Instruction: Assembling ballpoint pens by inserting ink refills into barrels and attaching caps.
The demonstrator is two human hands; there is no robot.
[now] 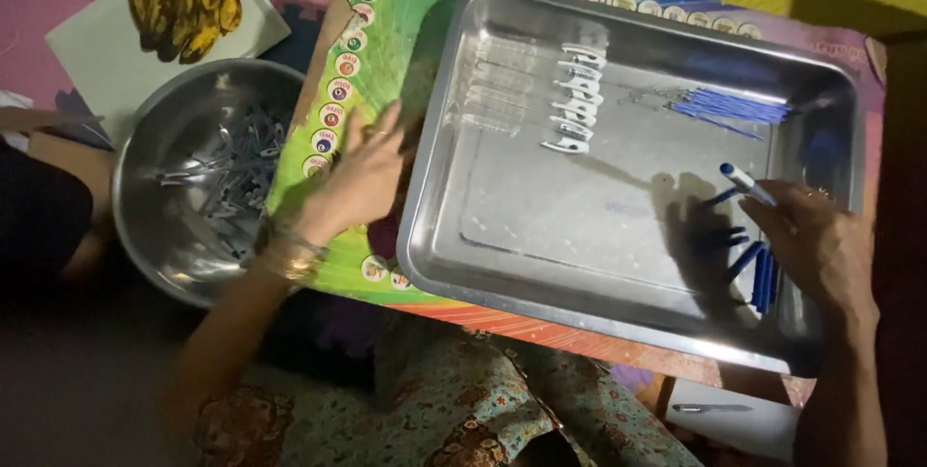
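1. Far left of the steel tray [628, 332], a plate of dark bananas [183, 1] sits above a round metal bowl [145, 226] of grey pen parts [224, 192].
2. My left hand [359, 182] lies flat, fingers spread, on the colourful board [386, 32] touching the tray's left rim, holding nothing.
3. Inside the tray, white clips [576, 98] lie in a row at top centre, thin blue refills [726, 105] to their right.
4. At the tray's right end, my right hand [816, 240] pinches a blue-and-white pen [746, 182] above loose blue caps [760, 274].
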